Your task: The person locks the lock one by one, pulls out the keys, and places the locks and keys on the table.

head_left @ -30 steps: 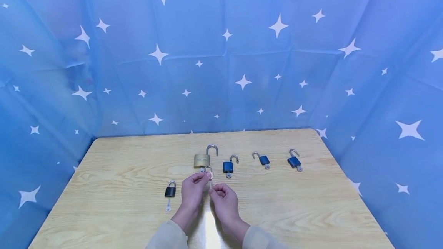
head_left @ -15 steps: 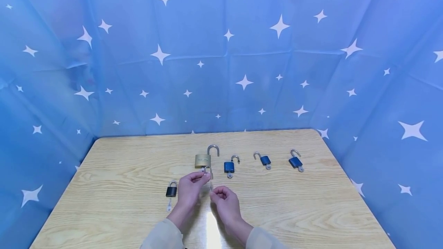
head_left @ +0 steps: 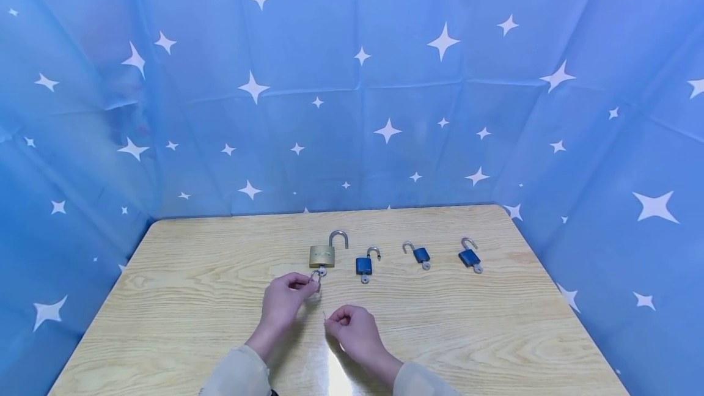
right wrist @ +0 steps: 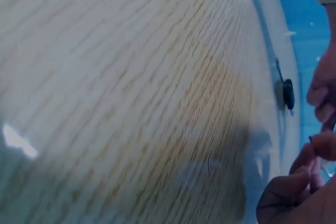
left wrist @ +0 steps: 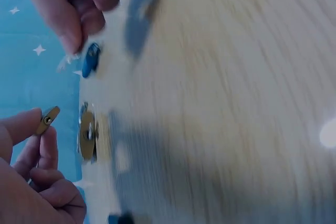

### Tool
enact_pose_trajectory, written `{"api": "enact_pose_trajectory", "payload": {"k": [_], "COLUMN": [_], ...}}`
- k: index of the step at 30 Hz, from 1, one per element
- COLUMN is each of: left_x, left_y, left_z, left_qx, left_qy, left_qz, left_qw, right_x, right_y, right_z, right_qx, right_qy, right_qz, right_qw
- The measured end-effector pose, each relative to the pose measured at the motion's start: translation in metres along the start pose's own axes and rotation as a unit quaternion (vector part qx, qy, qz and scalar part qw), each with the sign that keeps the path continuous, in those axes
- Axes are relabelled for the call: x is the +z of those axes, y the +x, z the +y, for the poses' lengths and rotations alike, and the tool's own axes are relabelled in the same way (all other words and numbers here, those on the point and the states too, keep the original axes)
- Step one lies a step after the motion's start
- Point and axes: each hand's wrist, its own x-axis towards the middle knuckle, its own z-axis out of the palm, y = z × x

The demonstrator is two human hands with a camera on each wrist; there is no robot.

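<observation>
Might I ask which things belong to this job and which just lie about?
Probably in use:
small brass padlock in left hand
thin key-like item in right hand

Apparently lying about:
large open brass padlock
three open blue metal padlocks
blurred dark object

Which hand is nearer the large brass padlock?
Left. The left hand is just on the near side of the large brass padlock, slightly left; the right hand is closer to the person, farther from it and slightly right.

Right fingers (head_left: 333,321) pinch something too small to identify, perhaps a key (head_left: 324,316).
</observation>
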Motion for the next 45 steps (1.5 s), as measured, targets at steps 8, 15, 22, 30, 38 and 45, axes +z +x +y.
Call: {"api": "enact_pose_trajectory", "payload": {"k": [8, 15, 22, 30, 38, 45], "left_x": [-0.013, -0.016, -0.016, -0.017, -0.017, -0.013], "left_y": [-0.001, 0.000, 0.000, 0.001, 0.002, 0.001], "left_z": [-0.006, -0.011, -0.014, -0.015, -0.013, -0.016], "left_qx": [0.013, -0.013, -0.014, -0.002, 0.011, 0.044], "left_qy": [0.136, 0.176, 0.202, 0.250, 0.288, 0.325], "left_qz": [-0.005, -0.015, -0.018, -0.008, -0.006, 0.004], "left_qw": [0.9906, 0.9843, 0.9792, 0.9683, 0.9577, 0.9448], "right_x": [0.002, 0.006, 0.013, 0.017, 0.020, 0.025], "right_y": [0.001, 0.000, 0.004, 0.009, 0.015, 0.017], "right_z": [-0.001, -0.007, -0.011, -0.012, -0.015, -0.016], "right_qx": [-0.016, -0.033, -0.025, -0.009, -0.013, -0.006], "right_qy": [-0.068, -0.119, -0.141, -0.152, -0.164, -0.163], "right_qz": [-0.008, -0.008, -0.009, -0.006, -0.014, -0.015], "right_qw": [0.9976, 0.9923, 0.9896, 0.9883, 0.9863, 0.9865]}}
